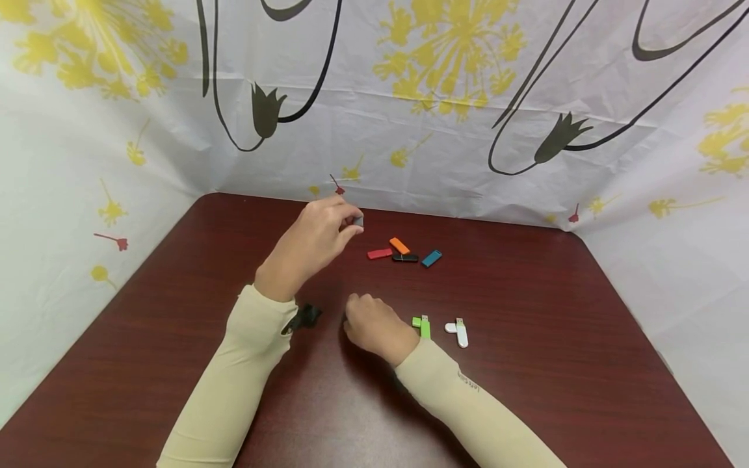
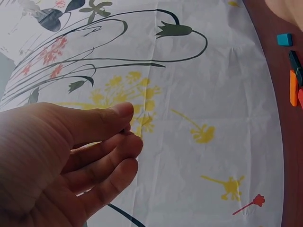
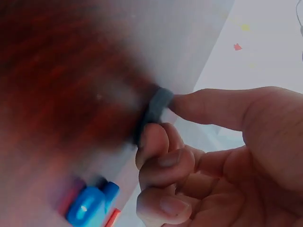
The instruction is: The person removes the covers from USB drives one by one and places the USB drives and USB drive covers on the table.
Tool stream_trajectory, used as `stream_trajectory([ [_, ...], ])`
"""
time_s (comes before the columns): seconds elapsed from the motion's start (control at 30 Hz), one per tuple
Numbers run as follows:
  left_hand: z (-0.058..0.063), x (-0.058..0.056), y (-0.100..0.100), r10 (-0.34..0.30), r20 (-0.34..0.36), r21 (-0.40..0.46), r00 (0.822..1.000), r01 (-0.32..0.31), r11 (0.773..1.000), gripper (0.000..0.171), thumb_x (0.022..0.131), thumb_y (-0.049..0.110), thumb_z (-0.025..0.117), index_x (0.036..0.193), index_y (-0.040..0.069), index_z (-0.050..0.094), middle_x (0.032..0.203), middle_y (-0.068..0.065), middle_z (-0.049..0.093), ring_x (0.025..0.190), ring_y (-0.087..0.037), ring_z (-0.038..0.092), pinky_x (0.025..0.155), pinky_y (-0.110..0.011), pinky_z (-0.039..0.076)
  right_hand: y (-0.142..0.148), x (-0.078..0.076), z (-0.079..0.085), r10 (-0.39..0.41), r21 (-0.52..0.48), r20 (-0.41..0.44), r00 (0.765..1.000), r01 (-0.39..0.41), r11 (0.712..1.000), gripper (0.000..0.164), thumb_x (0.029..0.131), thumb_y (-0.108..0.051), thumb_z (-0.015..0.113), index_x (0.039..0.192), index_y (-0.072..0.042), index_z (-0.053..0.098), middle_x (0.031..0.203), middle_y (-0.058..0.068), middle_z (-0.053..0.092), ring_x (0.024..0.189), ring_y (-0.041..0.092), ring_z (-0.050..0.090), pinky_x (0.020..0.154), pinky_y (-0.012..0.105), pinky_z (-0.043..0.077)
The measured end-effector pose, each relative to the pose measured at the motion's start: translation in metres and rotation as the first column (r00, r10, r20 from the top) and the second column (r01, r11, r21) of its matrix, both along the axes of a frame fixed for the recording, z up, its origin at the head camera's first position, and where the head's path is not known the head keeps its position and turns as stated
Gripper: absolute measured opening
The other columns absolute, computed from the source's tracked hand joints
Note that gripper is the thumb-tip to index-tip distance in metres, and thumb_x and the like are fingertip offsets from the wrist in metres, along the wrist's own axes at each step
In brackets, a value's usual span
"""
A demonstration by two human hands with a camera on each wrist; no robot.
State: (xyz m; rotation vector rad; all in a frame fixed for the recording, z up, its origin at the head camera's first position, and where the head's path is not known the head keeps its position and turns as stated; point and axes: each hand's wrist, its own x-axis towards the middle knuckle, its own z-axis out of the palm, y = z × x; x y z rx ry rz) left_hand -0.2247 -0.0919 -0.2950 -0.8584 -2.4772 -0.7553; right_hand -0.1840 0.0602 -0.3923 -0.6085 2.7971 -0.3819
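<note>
Raised over the back left of the table, my left hand (image 1: 316,244) pinches a small grey piece (image 1: 359,221) between thumb and fingertips; in the left wrist view the fingers (image 2: 125,146) hide nearly all of it. My right hand (image 1: 377,328) is low over the middle of the table, knuckles up. The right wrist view shows its thumb and curled fingers pinching a blurred dark grey USB stick (image 3: 160,105). Just right of that hand lie a green USB stick (image 1: 425,328) and a white USB stick (image 1: 462,335), connectors bare, each with a cap-like piece beside it.
Farther back on the dark red table (image 1: 526,390) lie a red stick (image 1: 380,253), an orange stick (image 1: 400,246), a black stick (image 1: 405,258) and a blue stick (image 1: 432,259). A white patterned sheet (image 1: 363,143) stands around the table's back and sides.
</note>
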Motion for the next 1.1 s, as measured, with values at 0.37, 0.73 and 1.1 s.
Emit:
stream_trajectory([
  [0.37, 0.002, -0.007, 0.004, 0.078, 0.269, -0.197, 0.960, -0.025, 0.980, 0.018, 0.102, 0.012, 0.076, 0.115, 0.000, 0.079, 0.101, -0.013, 0.072, 0.089, -0.024, 0.068, 0.081, -0.036, 0.060, 0.052, -0.020, 0.057, -0.093, -0.214, -0.121, 0.988, 0.066, 0.975, 0.020, 0.108, -0.025, 0.068, 0.098, -0.008, 0.064, 0.071, 0.004, 0.059, 0.055, 0.015, 0.055, 0.055, 0.029, 0.047],
  [0.73, -0.031, -0.010, 0.010, 0.110, 0.576, -0.323, 0.810, 0.102, 0.941, 0.016, 0.097, -0.003, 0.072, 0.082, 0.002, 0.076, 0.073, -0.004, 0.065, 0.063, -0.015, 0.058, 0.062, -0.028, 0.049, 0.104, -0.029, 0.088, -0.220, -0.297, -0.200, 0.955, 0.155, 0.942, 0.016, 0.108, -0.023, 0.066, 0.108, -0.008, 0.070, 0.078, 0.006, 0.066, 0.063, 0.019, 0.053, 0.062, 0.035, 0.045],
  [1.1, -0.062, -0.009, 0.026, 0.220, 0.719, -0.424, 0.659, 0.165, 0.890, 0.010, 0.095, -0.001, 0.078, 0.086, 0.003, 0.077, 0.079, -0.013, 0.075, 0.064, -0.024, 0.074, 0.057, -0.030, 0.058, 0.122, -0.030, 0.095, -0.234, -0.320, -0.195, 0.953, 0.164, 0.933, 0.017, 0.109, -0.024, 0.065, 0.104, -0.009, 0.070, 0.081, 0.005, 0.070, 0.068, 0.021, 0.056, 0.067, 0.036, 0.046],
])
